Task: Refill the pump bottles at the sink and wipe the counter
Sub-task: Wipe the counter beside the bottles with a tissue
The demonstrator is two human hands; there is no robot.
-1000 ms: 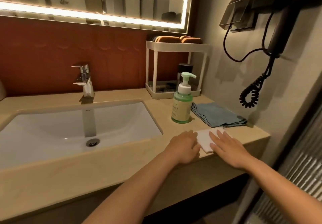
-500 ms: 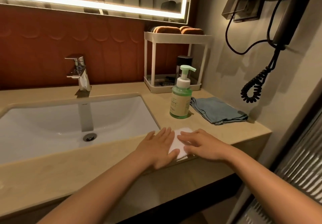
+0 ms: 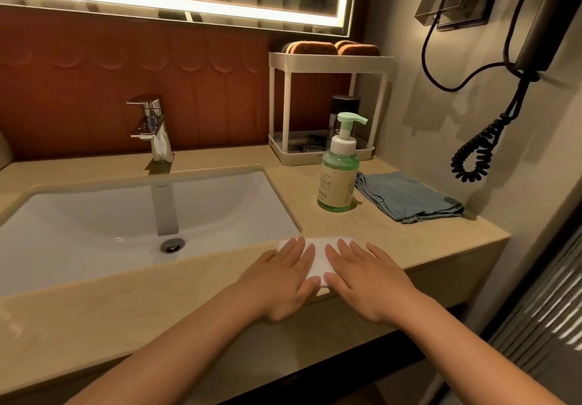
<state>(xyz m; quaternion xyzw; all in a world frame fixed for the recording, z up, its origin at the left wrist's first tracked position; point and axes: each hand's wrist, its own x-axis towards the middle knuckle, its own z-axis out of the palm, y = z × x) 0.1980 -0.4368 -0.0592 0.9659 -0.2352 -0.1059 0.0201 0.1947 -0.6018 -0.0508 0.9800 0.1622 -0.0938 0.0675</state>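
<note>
A white folded cloth (image 3: 320, 255) lies flat on the beige counter (image 3: 393, 241) near its front edge, just right of the sink (image 3: 126, 215). My left hand (image 3: 283, 281) presses on the cloth's left part with straight fingers. My right hand (image 3: 368, 281) lies flat on its right part, fingers spread. A green pump bottle (image 3: 338, 173) with a pale label stands upright behind the cloth, apart from both hands.
A folded blue towel (image 3: 406, 198) lies right of the bottle by the wall. A white two-tier rack (image 3: 327, 105) with brown sponges and a dark bottle stands in the back corner. The chrome faucet (image 3: 154, 130) rises behind the sink. A hair dryer's coiled cord (image 3: 478, 155) hangs on the right wall.
The cloth has slid left along the counter's front edge under both hands. Both hands now lie flat side by side on it, fingers straightened.
</note>
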